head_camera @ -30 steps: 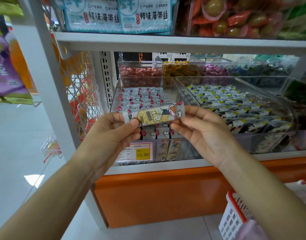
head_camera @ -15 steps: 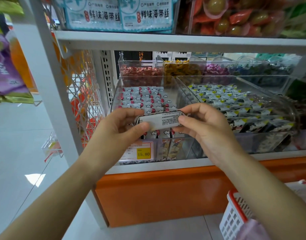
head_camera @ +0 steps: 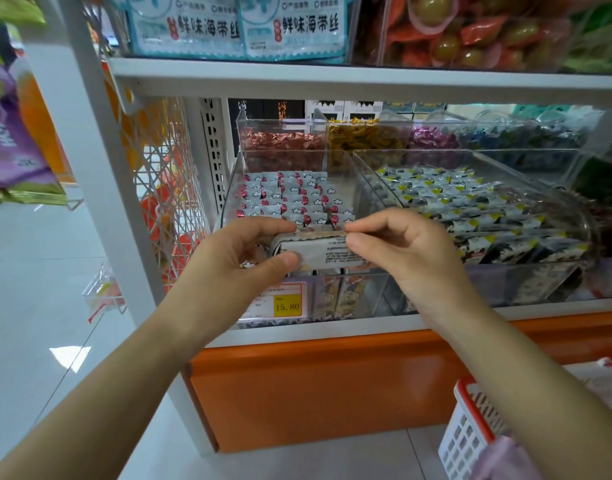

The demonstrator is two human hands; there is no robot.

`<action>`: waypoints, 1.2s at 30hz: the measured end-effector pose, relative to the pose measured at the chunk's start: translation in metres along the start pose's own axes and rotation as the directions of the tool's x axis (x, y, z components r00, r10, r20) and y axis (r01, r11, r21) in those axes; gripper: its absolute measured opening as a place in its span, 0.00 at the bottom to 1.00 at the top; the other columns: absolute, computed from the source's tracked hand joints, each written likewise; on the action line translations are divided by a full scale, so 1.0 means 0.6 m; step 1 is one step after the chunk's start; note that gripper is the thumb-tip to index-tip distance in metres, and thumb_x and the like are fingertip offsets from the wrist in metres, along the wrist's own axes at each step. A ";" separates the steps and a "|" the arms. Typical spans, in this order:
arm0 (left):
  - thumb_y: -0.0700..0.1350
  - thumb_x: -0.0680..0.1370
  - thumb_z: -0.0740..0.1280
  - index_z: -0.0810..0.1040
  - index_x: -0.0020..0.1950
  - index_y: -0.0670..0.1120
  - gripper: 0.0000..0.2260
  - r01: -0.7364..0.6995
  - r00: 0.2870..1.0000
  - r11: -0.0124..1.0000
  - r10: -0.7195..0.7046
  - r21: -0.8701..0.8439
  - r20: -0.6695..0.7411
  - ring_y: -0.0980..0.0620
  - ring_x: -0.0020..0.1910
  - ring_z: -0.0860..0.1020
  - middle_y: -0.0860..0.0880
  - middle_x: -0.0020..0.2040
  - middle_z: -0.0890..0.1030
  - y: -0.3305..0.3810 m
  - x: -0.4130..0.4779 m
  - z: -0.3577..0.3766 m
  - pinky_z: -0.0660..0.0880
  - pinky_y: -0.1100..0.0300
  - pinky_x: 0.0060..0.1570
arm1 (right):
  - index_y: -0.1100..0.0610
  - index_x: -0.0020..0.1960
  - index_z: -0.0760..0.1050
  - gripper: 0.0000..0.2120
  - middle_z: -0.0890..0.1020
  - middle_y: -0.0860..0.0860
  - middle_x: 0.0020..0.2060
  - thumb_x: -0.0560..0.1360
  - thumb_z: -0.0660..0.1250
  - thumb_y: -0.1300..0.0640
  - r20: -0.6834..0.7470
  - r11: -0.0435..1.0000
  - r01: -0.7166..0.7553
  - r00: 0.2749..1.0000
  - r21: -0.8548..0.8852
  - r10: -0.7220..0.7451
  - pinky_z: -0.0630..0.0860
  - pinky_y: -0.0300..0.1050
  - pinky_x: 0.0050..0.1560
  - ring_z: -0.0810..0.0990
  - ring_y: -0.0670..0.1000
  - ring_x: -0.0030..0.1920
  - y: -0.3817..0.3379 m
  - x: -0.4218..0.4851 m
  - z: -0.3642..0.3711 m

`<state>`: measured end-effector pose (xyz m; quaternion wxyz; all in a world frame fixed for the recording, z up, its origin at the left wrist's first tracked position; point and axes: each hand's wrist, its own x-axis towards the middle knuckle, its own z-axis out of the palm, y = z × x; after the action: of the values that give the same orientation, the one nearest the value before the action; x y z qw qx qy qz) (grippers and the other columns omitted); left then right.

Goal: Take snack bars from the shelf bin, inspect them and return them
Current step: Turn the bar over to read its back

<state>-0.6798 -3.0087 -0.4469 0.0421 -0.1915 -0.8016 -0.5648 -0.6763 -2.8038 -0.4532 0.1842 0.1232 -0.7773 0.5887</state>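
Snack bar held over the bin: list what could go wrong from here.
1. The snack bar is pinched only at its ends by the left hand and right hand; it could slip and fall outside the clear bin.
2. The bars in the bin stand in tight rows, so pushing this one back may knock neighbours askew.

A snack aisle in a shop: white metal shelving (head_camera: 297, 77) carries clear acrylic bins (head_camera: 471, 161) heaped with wrapped sweets, a yellow price tag (head_camera: 288, 306) reading 15.80 fronts one bin, and a red-rimmed shopping basket (head_camera: 471, 431) waits below.
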 end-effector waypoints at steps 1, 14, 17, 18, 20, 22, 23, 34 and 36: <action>0.54 0.66 0.68 0.78 0.53 0.60 0.16 -0.004 1.000 1.000 0.004 0.016 0.009 0.50 0.46 0.80 0.51 0.48 0.82 0.001 -0.001 0.000 0.80 0.50 0.47 | 0.49 0.40 0.80 0.05 0.83 0.45 0.37 0.71 0.71 0.58 -0.005 1.000 0.016 1.000 -0.022 -0.016 0.76 0.33 0.40 0.81 0.42 0.39 0.000 0.001 -0.001; 0.57 0.64 0.68 0.81 0.41 0.51 0.12 0.025 0.999 0.999 -0.026 0.045 0.019 0.57 0.37 0.80 0.53 0.39 0.83 0.005 0.001 0.004 0.78 0.66 0.37 | 0.59 0.39 0.80 0.05 0.82 0.50 0.34 0.73 0.69 0.61 0.029 0.969 0.146 0.989 -0.200 -0.143 0.74 0.35 0.36 0.79 0.46 0.35 -0.006 -0.003 0.004; 0.54 0.68 0.67 0.83 0.40 0.47 0.11 0.021 0.999 0.997 -0.025 0.079 0.048 0.57 0.32 0.80 0.51 0.35 0.84 0.006 0.007 -0.005 0.76 0.69 0.32 | 0.58 0.39 0.80 0.05 0.81 0.48 0.33 0.73 0.69 0.61 0.055 0.974 0.135 0.990 -0.184 -0.127 0.72 0.31 0.36 0.79 0.43 0.35 -0.008 -0.003 0.003; 0.55 0.68 0.67 0.83 0.39 0.46 0.13 0.007 0.998 0.994 -0.013 0.105 0.060 0.56 0.32 0.80 0.50 0.36 0.84 0.006 0.008 -0.009 0.77 0.68 0.33 | 0.58 0.38 0.80 0.05 0.81 0.47 0.33 0.73 0.69 0.61 0.066 0.975 0.128 0.991 -0.180 -0.118 0.72 0.31 0.36 0.78 0.42 0.35 -0.008 -0.003 0.004; 0.56 0.68 0.65 0.83 0.39 0.42 0.18 -0.034 0.996 0.987 0.020 0.158 0.088 0.51 0.34 0.80 0.46 0.35 0.83 0.005 0.011 -0.017 0.77 0.65 0.32 | 0.59 0.38 0.80 0.05 0.81 0.49 0.32 0.73 0.69 0.61 0.081 0.980 0.113 0.992 -0.165 -0.100 0.72 0.32 0.35 0.78 0.43 0.34 -0.007 -0.002 0.005; 0.57 0.67 0.64 0.83 0.38 0.42 0.19 -0.063 0.994 0.978 0.042 0.201 0.105 0.45 0.34 0.78 0.42 0.35 0.82 0.005 0.012 -0.022 0.75 0.60 0.30 | 0.60 0.38 0.81 0.05 0.81 0.51 0.32 0.72 0.70 0.60 0.091 0.982 0.105 0.992 -0.156 -0.091 0.73 0.34 0.34 0.78 0.47 0.34 -0.007 -0.002 0.007; 0.58 0.67 0.64 0.84 0.37 0.45 0.17 -0.065 0.994 0.977 0.045 0.205 0.101 0.45 0.32 0.78 0.41 0.35 0.82 0.004 0.013 -0.025 0.74 0.61 0.29 | 0.60 0.38 0.81 0.06 0.81 0.51 0.32 0.72 0.70 0.60 0.093 0.983 0.103 0.992 -0.153 -0.089 0.73 0.35 0.34 0.78 0.48 0.34 -0.007 -0.002 0.007; 0.49 0.67 0.72 0.78 0.46 0.56 0.09 0.005 0.986 0.993 -0.024 0.116 0.164 0.63 0.39 0.80 0.61 0.40 0.82 0.002 0.011 -0.011 0.74 0.74 0.36 | 0.54 0.35 0.81 0.08 0.83 0.47 0.30 0.73 0.70 0.59 0.102 0.994 -0.020 0.994 -0.110 0.031 0.74 0.32 0.30 0.80 0.43 0.30 -0.005 0.003 0.004; 0.45 0.70 0.72 0.78 0.47 0.56 0.09 -0.015 0.987 0.988 -0.009 0.153 0.158 0.65 0.40 0.79 0.63 0.40 0.82 -0.001 0.012 -0.012 0.72 0.76 0.37 | 0.55 0.36 0.82 0.07 0.84 0.49 0.33 0.72 0.69 0.60 0.201 0.991 -0.118 0.971 -0.057 0.127 0.78 0.36 0.31 0.82 0.47 0.34 -0.006 0.009 -0.006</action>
<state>-0.6878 -3.0138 -0.4425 -0.0060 -0.2330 -0.8434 -0.4842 -0.6792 -2.8015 -0.4466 0.0694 0.1308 -0.8114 0.5655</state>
